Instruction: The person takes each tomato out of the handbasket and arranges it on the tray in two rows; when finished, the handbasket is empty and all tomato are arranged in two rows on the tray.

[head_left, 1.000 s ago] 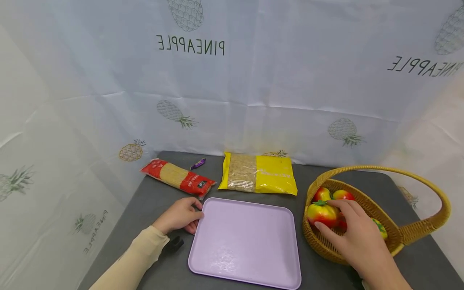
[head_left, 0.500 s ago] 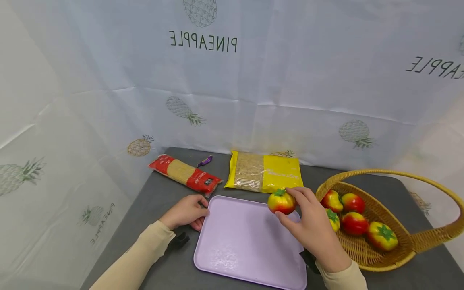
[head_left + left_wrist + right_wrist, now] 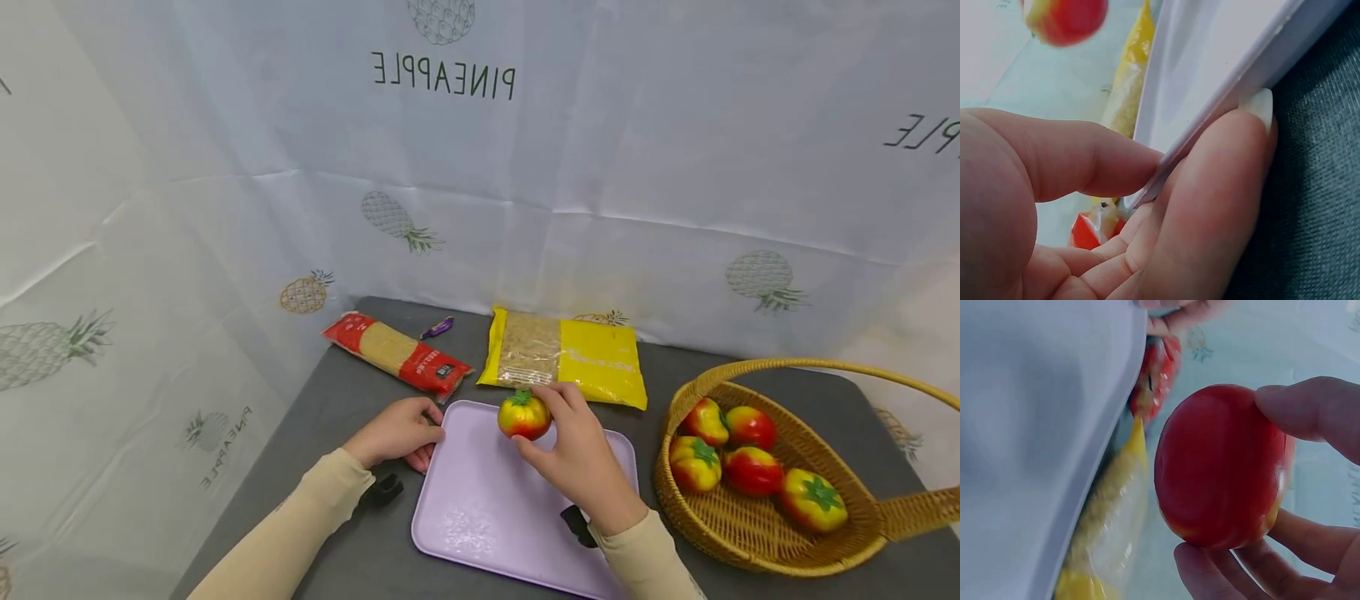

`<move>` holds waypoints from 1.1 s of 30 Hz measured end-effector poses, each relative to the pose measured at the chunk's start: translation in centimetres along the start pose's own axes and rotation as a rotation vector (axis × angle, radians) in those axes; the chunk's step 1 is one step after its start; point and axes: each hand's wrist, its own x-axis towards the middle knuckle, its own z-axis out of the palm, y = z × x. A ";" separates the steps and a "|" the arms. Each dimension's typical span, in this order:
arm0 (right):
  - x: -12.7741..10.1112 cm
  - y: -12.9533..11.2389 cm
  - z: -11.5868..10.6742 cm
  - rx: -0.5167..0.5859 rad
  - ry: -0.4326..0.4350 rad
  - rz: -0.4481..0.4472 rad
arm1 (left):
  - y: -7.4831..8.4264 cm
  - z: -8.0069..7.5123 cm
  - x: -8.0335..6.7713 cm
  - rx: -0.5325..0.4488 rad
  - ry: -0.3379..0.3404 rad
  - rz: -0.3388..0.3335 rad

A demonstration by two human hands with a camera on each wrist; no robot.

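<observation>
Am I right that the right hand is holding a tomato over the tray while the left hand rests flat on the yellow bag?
Not quite. The right hand does hold the tomato over the tray, but the left hand grips the tray's edge, not the yellow bag. The head and left wrist views show it.

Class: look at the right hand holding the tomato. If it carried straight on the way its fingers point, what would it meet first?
Probably the yellow bag just beyond the right hand and its tomato, past the tray's far edge; depth is unclear.
</observation>
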 end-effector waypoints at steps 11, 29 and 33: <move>1.0 -0.6 4.2 0.058 -0.047 -0.047 | 0.2 0.2 0.1 0.015 -0.004 0.017; 0.8 -1.3 5.9 0.026 -0.074 -0.073 | -0.1 0.3 -0.3 0.018 0.013 0.012; 0.8 -1.3 5.9 0.032 -0.077 -0.068 | 0.0 0.1 -0.1 0.031 0.012 0.017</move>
